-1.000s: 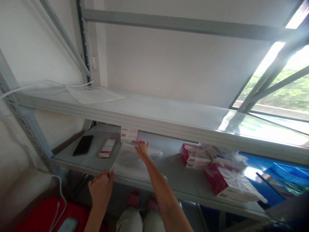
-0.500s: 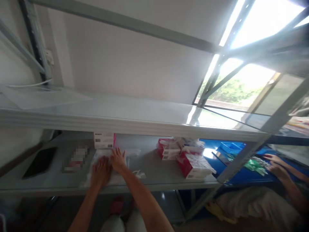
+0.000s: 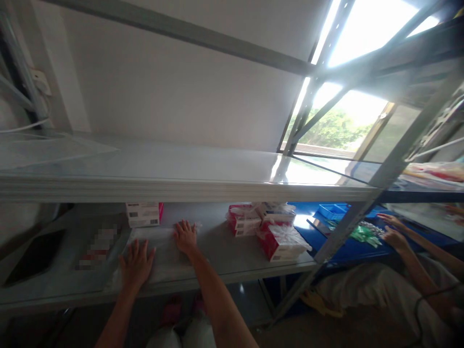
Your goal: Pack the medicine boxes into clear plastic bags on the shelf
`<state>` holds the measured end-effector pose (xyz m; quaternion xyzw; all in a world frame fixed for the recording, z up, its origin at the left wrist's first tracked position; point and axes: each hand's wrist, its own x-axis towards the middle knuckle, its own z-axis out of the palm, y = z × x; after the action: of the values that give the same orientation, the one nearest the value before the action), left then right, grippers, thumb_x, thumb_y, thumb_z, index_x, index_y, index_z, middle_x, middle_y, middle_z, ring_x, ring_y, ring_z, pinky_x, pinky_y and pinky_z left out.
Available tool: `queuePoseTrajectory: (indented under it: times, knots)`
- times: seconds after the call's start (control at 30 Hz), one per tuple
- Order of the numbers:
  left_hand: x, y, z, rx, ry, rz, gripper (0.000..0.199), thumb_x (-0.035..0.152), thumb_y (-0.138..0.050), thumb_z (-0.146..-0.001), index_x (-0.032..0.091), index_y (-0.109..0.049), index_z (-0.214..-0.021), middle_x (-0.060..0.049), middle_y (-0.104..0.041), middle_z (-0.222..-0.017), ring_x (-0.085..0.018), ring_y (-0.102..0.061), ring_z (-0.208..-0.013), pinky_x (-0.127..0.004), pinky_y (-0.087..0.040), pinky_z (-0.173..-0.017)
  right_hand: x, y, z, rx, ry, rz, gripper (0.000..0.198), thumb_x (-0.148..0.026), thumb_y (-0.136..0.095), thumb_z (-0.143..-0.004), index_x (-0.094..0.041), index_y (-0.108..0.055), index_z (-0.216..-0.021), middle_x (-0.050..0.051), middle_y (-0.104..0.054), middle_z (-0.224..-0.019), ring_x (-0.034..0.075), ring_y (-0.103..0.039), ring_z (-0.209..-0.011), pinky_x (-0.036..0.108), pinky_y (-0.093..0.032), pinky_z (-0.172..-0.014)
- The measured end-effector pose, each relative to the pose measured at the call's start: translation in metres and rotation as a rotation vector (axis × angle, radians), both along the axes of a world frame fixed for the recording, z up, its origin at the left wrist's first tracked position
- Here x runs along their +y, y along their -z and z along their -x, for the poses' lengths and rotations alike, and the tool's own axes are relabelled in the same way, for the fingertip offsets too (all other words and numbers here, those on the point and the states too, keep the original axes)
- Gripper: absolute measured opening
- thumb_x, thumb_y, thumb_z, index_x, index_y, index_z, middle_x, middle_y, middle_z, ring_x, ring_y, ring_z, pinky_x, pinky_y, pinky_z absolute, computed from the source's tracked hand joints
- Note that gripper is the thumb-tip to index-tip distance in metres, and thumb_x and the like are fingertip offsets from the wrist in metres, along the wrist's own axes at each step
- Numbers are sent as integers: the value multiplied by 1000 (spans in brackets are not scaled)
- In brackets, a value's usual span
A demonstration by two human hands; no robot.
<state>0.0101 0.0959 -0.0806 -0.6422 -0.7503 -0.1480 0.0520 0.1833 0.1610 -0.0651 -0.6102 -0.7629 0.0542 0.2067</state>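
A clear plastic bag (image 3: 165, 249) lies flat on the grey lower shelf, faint against its surface. My left hand (image 3: 137, 263) presses on the bag's left part with its fingers spread. On its right part rests my right hand (image 3: 186, 237), palm down and fingers apart. Just behind the bag stands a white and pink box (image 3: 144, 214), its top hidden by the upper shelf. Neither hand grips anything.
To the right are several pink and white boxes (image 3: 284, 241) wrapped in clear plastic. A dark flat object (image 3: 35, 256) lies far left. The upper shelf's edge (image 3: 188, 191) overhangs the back. Beyond the post, another person's hands (image 3: 393, 232) handle green items on a blue table.
My hands have moved apart across the bag, the left hand leftward and the right hand a little rightward. The fingers have spread. The whole view has shifted slightly.
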Motion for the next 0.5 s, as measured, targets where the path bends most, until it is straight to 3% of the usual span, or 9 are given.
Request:
queuePoseTrajectory:
  times: [0.17, 0.3, 0.4, 0.5]
  knots:
    - [1, -9, 1, -78, -126, -46, 61, 40, -25, -90, 1, -40, -135, -24, -33, -145, -37, -27, -135, -57, -24, -105, 0, -4, -11, 2, 27, -5, 44, -41, -30, -97, -25, -41, -136, 9, -33, -148, 22, -22, -139, 52, -9, -112]
    - [-5, -14, -4, -74, -143, -87, 60, 36, -26, -90, -2, -39, -135, -27, -33, -144, -38, -28, -134, -60, -22, -104, -2, -27, -10, 37, 54, 39, 41, -35, -35, -96, -22, -44, -134, 11, -34, -147, 22, -24, -139, 52, -10, -112]
    - [-9, -18, -11, 4, -116, -197, 58, 33, -23, -91, -1, -35, -137, -26, -26, -147, -35, -20, -138, -62, -12, -107, -25, -52, -8, 105, -7, -73, 41, -28, -36, -96, -23, -41, -137, 9, -32, -148, 20, -24, -139, 51, -10, -113]
    - [-3, -25, -17, 81, 15, -264, 52, 29, -23, -92, 7, -40, -136, -18, -29, -148, -28, -16, -141, -59, -8, -110, -69, -61, -8, 138, -156, -214, 42, -26, -31, -97, -29, -36, -139, 3, -36, -147, 17, -23, -139, 50, -9, -114]
